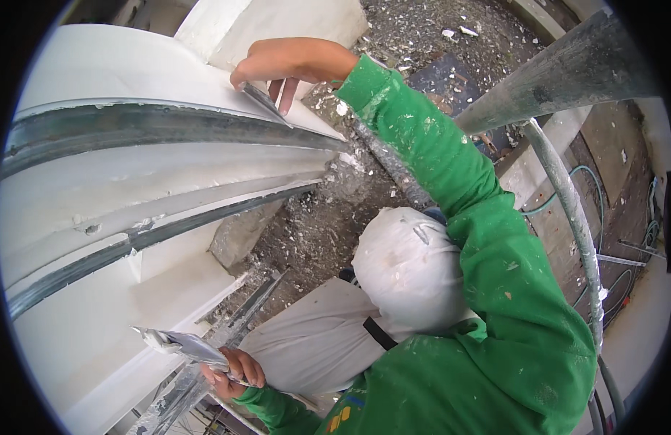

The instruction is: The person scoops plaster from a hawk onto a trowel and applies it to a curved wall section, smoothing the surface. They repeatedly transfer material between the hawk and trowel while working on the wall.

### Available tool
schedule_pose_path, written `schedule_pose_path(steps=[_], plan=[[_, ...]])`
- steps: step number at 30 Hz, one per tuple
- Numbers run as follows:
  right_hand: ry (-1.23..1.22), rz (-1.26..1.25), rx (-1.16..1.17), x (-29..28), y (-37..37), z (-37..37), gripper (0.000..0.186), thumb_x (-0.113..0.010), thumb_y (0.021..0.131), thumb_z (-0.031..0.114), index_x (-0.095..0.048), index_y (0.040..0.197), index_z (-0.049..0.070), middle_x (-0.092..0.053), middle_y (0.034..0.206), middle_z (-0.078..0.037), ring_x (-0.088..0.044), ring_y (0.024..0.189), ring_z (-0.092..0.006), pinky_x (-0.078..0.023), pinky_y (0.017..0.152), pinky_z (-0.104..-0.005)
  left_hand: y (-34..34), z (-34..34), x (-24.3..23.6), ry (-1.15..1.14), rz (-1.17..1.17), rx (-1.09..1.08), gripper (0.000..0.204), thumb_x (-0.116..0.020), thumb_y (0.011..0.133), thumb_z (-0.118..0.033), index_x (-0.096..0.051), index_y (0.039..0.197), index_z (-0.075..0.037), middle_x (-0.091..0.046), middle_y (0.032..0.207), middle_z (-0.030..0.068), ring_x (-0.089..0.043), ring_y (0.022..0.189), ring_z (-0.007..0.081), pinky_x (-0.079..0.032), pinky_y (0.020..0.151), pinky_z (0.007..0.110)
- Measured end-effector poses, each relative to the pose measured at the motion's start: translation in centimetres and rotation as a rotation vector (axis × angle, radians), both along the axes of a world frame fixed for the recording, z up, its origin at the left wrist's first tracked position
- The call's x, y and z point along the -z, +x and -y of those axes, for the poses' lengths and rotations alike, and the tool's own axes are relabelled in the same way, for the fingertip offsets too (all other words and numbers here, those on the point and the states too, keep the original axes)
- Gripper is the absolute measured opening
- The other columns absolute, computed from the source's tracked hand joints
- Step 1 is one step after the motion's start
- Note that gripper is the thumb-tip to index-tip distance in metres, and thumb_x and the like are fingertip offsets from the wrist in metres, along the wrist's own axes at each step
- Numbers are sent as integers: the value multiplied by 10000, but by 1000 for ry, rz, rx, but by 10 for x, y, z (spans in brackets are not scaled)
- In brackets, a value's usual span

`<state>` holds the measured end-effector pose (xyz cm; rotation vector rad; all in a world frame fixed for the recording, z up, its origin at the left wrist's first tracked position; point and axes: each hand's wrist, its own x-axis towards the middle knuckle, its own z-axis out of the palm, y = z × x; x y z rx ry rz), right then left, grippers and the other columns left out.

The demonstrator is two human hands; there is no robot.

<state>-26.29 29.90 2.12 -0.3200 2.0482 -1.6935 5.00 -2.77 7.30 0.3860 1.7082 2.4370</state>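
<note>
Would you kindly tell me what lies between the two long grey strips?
In the head view, a whitish band lies between the upper strip and lower strip.

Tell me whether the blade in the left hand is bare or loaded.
Loaded: whitish material clings to the far end of the flat metal blade, beyond the left hand gripping it.

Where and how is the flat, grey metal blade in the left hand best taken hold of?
Probably by its lower-right end, coming from the lower right of the picture, as the bare left hand does. The flat, grey metal blade slants up and left from there, and its far end carries white plaster, so a grip there would likely get smeared.
</note>
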Motion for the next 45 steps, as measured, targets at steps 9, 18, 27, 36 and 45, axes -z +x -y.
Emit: schedule_pose_path(steps=[9, 18, 27, 36, 45], plan=[[-21, -384, -6, -137, 44, -36, 399, -433, 841, 215, -588, 996, -118, -674, 887, -198, -688, 719, -240, -503, 772, -320, 5, -16, -1, 83, 179, -52, 263, -479, 923, -165, -392, 1169, -134, -451, 696, 144, -481, 446, 243, -443, 308, 337], [-560, -807, 186, -159, 65, -21, 444, -484, 821, 253, -579, 1030, -127, -664, 898, -203, -685, 716, -296, -524, 738, -322, -13, -64, -11, 156, 176, 23, 323, -499, 939, -235, -406, 1132, 6, -456, 728, 113, -497, 499, 209, -435, 304, 323], [-598, -1155, -67, -61, 162, -6, 508, -509, 760, -2, -499, 1268, 9, -516, 1220, -236, -510, 1130, -352, -397, 932, -465, -65, -95, -20, 422, 503, 453, 450, -517, 919, -174, -351, 1316, -43, -472, 744, 135, -463, 504, 187, -383, 347, 277], [-150, -30, 512, 97, 87, -85, 254, -545, 924, 214, -618, 1029, -4, -625, 922, -42, -570, 770, -93, -457, 692, -273, -22, -41, -19, -126, -120, -72, 355, -523, 928, -218, -420, 1074, 88, -445, 661, 116, -444, 448, 164, -407, 336, 283], [-810, 540, 188, 4, 143, -16, 231, -581, 892, 132, -569, 1029, -53, -649, 918, -77, -645, 740, -115, -527, 633, -229, -54, -60, 5, -1210, -427, -512, 256, -585, 880, -6, -531, 1127, 34, -589, 894, 104, -521, 696, 131, -428, 559, 268]])
